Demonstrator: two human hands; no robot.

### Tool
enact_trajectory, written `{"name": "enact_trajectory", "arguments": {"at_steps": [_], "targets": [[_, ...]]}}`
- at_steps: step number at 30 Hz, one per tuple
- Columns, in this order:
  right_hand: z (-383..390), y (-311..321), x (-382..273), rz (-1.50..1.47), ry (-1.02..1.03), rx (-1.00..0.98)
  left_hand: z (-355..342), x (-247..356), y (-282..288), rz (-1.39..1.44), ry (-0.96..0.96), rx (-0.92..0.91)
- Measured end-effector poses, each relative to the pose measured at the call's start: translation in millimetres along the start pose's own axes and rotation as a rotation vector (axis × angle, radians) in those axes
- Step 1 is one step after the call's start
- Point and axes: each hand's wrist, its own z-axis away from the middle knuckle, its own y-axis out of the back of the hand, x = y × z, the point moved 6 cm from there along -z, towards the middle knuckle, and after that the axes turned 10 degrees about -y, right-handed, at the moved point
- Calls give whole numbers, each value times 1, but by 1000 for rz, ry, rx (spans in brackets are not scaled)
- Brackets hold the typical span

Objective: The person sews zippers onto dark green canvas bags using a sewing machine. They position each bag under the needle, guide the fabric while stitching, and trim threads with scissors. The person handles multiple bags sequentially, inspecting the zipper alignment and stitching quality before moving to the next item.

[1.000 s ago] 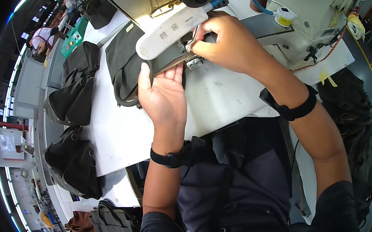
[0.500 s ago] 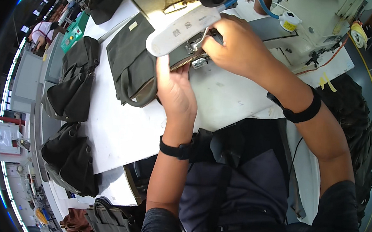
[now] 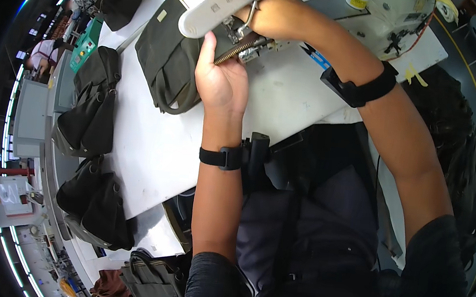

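The bag [image 3: 164, 48] lies on the desk [image 3: 147, 156], partly beneath the machine [image 3: 224, 5]. Just below the machine, the left hand [image 3: 221, 84] holds the bag's zip [image 3: 235, 52] edge between thumb and fingers. Beside the machine, the right hand's [image 3: 275, 16] fingers are mostly hidden; grip unclear.

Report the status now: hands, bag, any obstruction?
Left hand at zipper, palm up. Right hand by metal lever, fingertips hidden. Dark bag partly hidden under white machine arm.

Bag [image 3: 165, 45] on worktable [image 3: 144, 162], partly beneath sewing machine [image 3: 225, 5]; more bags [image 3: 88, 112] at left, fabric heap [image 3: 453, 142] at right
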Motion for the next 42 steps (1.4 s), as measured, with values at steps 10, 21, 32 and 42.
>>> {"name": "enact_trajectory", "arguments": {"at_steps": [10, 21, 32, 42], "targets": [[34, 12, -8, -210, -64, 573, 25, 23, 4, -631, -16, 143], [44, 18, -6, -269, 38, 738, 30, 33, 7, -679, 96, 32], [67, 19, -10, -141, 55, 824, 39, 39, 8, -859, 136, -14], [67, 17, -9, -150, 23, 807, 41, 39, 9, -846, 108, -2]]}}
